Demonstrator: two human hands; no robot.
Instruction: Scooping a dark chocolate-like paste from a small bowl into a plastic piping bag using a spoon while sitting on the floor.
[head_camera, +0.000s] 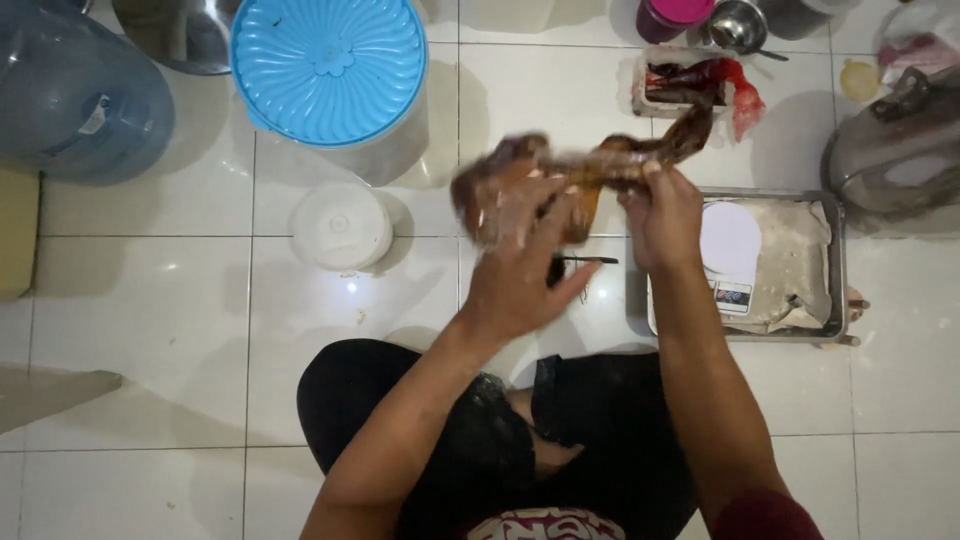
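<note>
A: Left hand (520, 270) raised over the white tiled floor (150, 300), fingers spread, cupped against the wider end of a brown, glossy piece of cooked meat (560, 175). Blurred there; hard to tell how firmly gripped.

B: And the right hand (665, 215)?

A: Closed around the narrower part of the same meat, thumb and fingers pinching it near the middle. Dark tip of the meat poked up and to the right, past the fingers.

B: Where was the meat, then?

A: Held in the air between both hands, above the floor, just in front of the crossed legs in black clothing (600, 420). Not touching any container.

B: Around it?

A: To the right, a metal tray (835, 270) lined with brownish paper, with a small white kitchen scale (730, 250) lying on it. Behind the hands, a clear plastic box (685, 85) with reddish-brown pieces inside. To the left, a small round white lid (342, 225) on the floor, and further back a big container with a light blue lid (328, 65). A blue water jug (75, 95) in the far left corner. A grey kettle-like pot (895, 145) at the right edge.
</note>
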